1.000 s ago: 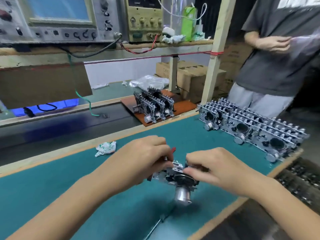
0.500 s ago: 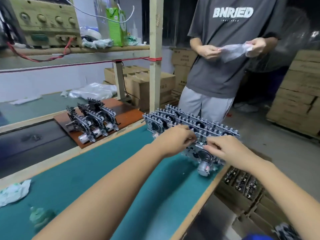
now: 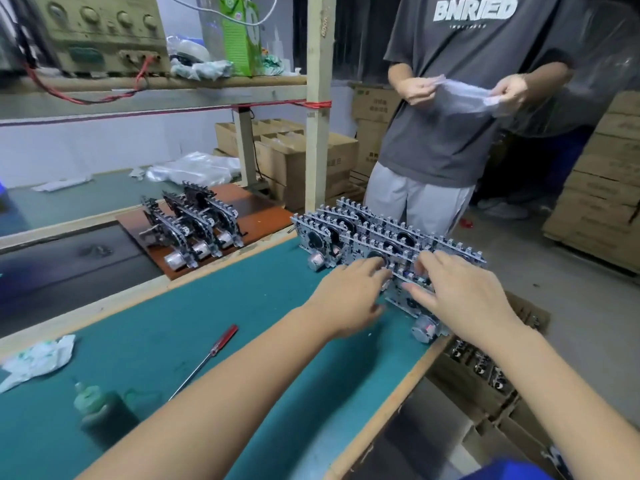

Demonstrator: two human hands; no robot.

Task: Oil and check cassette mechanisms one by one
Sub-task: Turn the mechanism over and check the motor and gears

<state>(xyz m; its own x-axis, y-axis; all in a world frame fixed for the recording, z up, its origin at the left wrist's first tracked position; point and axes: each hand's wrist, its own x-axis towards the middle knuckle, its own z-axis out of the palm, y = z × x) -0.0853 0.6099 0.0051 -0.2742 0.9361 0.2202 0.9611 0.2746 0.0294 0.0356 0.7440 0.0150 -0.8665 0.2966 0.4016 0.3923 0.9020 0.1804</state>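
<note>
Both grips released: left hand [image 3: 349, 292], right hand [image 3: 460, 292] touching mechanisms [image 3: 363, 233]; shirt [image 3: 474, 12] reads "BNRIED".

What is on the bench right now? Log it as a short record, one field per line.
left hand: fingers extended, on the row of cassette mechanisms
right hand: fingers spread over the nearest mechanism at the bench edge
screwdriver: lying free on the green mat, red handle away from the person
oil bottle: standing near left, blurred
second batch: mechanisms on the brown board
bystander: holds a clear bag
</note>
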